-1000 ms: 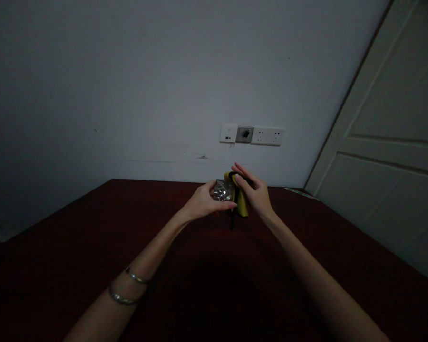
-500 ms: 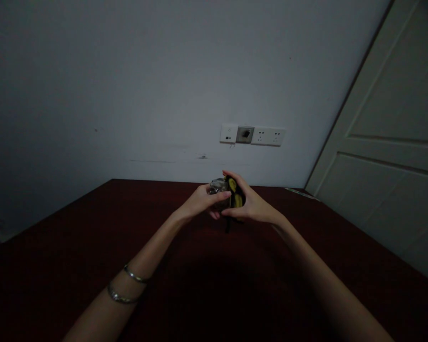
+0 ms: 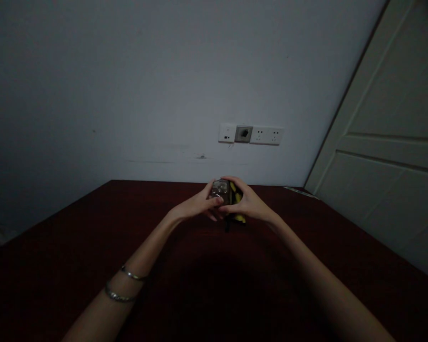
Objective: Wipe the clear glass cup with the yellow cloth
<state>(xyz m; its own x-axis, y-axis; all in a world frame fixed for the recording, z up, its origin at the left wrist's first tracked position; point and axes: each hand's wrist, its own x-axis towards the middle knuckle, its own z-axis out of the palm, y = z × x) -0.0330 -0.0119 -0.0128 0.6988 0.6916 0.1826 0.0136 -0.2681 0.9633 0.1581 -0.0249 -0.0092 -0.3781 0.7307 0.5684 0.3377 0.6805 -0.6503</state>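
Note:
In the head view, both my hands meet in front of me around a small, shiny see-through container (image 3: 220, 188). My left hand (image 3: 197, 203) wraps its left side, thumb across the front and fingers beneath. From the right, my right hand (image 3: 248, 199) closes with its thumb low and its fingers over the top edge. A black and yellow soft-looking thing (image 3: 239, 218) lies against the container's right side, inside my right hand's grip and partly hidden by it. A dark strap-like end hangs below. Dim light hides the exact kind of both.
A dark red tabletop (image 3: 135, 237) spreads under my arms and reaches a pale wall (image 3: 146, 95). Sockets and a switch (image 3: 250, 134) sit low on that wall. On the right stands a panelled door (image 3: 388, 142). A flat strip (image 3: 301, 192) lies near the table's back right.
The container has turned, showing a flatter, squarer face. My right fingers have shifted left onto its top and edge, and yellow now shows below my right hand.

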